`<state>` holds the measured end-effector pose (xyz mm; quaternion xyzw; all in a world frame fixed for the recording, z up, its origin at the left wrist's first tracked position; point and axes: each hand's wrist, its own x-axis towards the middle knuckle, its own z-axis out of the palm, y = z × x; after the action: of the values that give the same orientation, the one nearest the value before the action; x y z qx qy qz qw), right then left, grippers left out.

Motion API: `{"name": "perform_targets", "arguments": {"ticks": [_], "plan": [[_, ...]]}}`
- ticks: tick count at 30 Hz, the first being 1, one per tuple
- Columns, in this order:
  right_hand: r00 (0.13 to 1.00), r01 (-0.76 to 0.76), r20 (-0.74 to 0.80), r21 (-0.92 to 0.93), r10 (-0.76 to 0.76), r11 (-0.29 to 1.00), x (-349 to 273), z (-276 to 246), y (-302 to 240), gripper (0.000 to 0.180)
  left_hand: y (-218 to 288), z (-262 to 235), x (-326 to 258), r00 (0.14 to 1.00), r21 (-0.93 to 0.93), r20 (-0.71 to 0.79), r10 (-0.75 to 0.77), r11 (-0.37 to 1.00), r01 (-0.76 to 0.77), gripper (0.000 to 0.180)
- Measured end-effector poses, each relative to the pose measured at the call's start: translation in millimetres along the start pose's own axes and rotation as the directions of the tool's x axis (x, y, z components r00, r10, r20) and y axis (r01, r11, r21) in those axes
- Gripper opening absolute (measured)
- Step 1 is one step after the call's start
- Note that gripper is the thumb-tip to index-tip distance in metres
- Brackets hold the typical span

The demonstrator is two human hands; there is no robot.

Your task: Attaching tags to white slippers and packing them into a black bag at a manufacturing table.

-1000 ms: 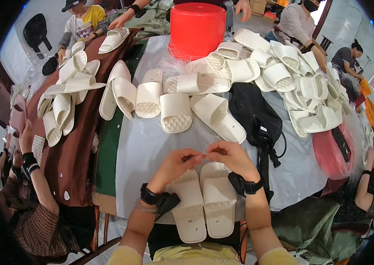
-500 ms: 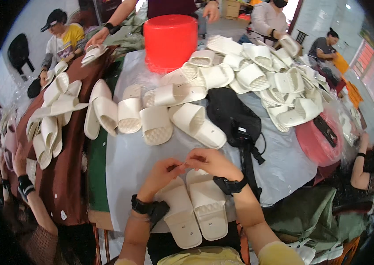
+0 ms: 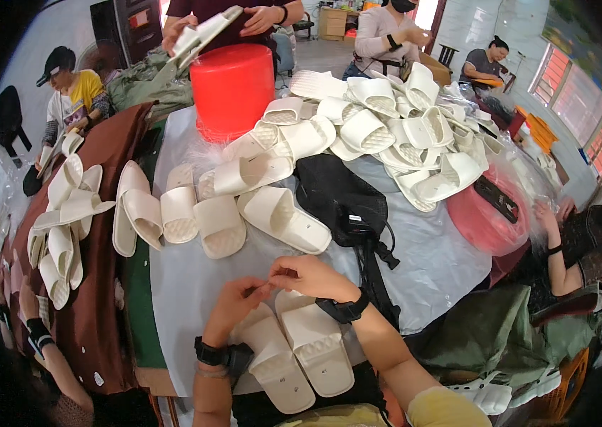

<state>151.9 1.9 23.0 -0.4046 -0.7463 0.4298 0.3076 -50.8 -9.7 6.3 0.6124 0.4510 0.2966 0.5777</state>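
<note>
My left hand (image 3: pixel 239 302) and my right hand (image 3: pixel 313 278) meet fingertip to fingertip in a pinch. Whatever sits between them is too small to make out. Just below my hands lies a pair of cream slide slippers, the left slipper (image 3: pixel 281 363) and the right slipper (image 3: pixel 321 349), side by side at the near table edge with open-toed straps away from me. A black band with a small dark device circles each of my wrists. Beyond my hands, a loose cream slipper (image 3: pixel 287 219) lies beside a black mesh bag (image 3: pixel 340 196) with straps trailing toward me.
Cream slippers (image 3: pixel 425 132) are heaped at the far right, near a pink plastic bag (image 3: pixel 482 220). A red bucket (image 3: pixel 233 89) stands upside down at the back. More slippers (image 3: pixel 66 213) lie on brown cloth (image 3: pixel 94 313) at the left. Several people work around the table.
My view has shifted, so the table appears further left. My hands stay pinched together. The person behind the bucket now holds a slipper up in front of the body, higher than before.
</note>
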Motion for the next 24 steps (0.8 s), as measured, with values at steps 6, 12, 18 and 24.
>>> {"name": "perform_targets", "arguments": {"ticks": [6, 12, 18, 24], "plan": [[0.999, 0.029, -0.024, 0.003, -0.029, 1.0, 1, 0, -9, 0.016, 2, 1, -1, 0.999, -0.114, -0.01, -0.039, 0.993, 0.038, 0.019], [0.992, -0.076, -0.085, 0.156, 0.09, 0.985, 2, 3, -9, 0.016, 9, 1, -4, 0.991, -0.189, -0.093, -0.096, 0.979, 0.077, 0.018], [0.995, 0.041, -0.094, 0.088, -0.033, 0.995, 0, 4, -7, 0.015, 0, -2, -1, 0.994, -0.259, -0.093, -0.057, 0.965, 0.031, 0.017], [0.994, -0.052, -0.084, 0.164, 0.067, 0.985, 2, 3, 2, 0.016, -1, -2, 2, 1.0, -0.303, -0.023, -0.01, 0.953, 0.003, 0.015]]}}
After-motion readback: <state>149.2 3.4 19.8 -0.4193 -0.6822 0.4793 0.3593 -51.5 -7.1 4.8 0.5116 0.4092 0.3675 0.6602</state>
